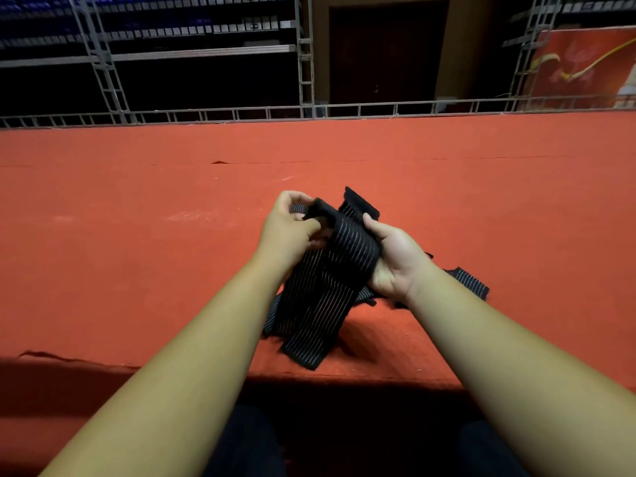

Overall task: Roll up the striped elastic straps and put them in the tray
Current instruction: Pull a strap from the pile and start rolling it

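Observation:
A black elastic strap with thin white stripes (330, 270) is held up above the red carpet, its long tail hanging down to the carpet's front edge. My left hand (292, 228) pinches the strap's upper end, where the fabric curls over. My right hand (395, 256) grips the strap from the right side, thumb on top, fingers underneath. Another striped strap (471, 282) lies flat on the carpet behind my right wrist, and more strap pieces (272, 315) poke out under the hanging tail. No tray is in view.
The red carpeted platform (137, 218) stretches wide to the left, right and far side. A metal truss railing (241, 113) runs along its far edge, with scaffolding and a dark door behind. The platform's front edge drops off just before my knees.

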